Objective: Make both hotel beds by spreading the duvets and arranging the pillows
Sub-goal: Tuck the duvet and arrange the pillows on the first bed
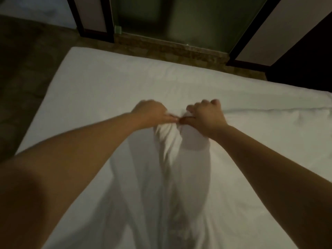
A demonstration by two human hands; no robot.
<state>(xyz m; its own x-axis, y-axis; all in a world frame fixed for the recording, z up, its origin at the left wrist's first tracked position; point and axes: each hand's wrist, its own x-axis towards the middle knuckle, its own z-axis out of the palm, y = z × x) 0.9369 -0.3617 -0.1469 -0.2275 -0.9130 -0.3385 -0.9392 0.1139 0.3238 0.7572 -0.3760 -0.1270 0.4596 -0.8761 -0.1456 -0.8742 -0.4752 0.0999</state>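
Note:
A white duvet (172,177) hangs bunched in a long fold between my arms, lifted above the white bed (100,83). My left hand (150,113) grips the gathered top of the duvet from the left. My right hand (206,115) grips the same bunch from the right, fingers curled over the cloth. The two hands almost touch at the middle of the frame. The duvet's lower part trails toward me and is blurred. No pillow is in view.
The bed's far edge meets a brown carpeted floor (36,51). Beyond it stands a dark green glass door (179,18) with black frames. A low ridge in the sheet (269,110) runs along the bed's right side.

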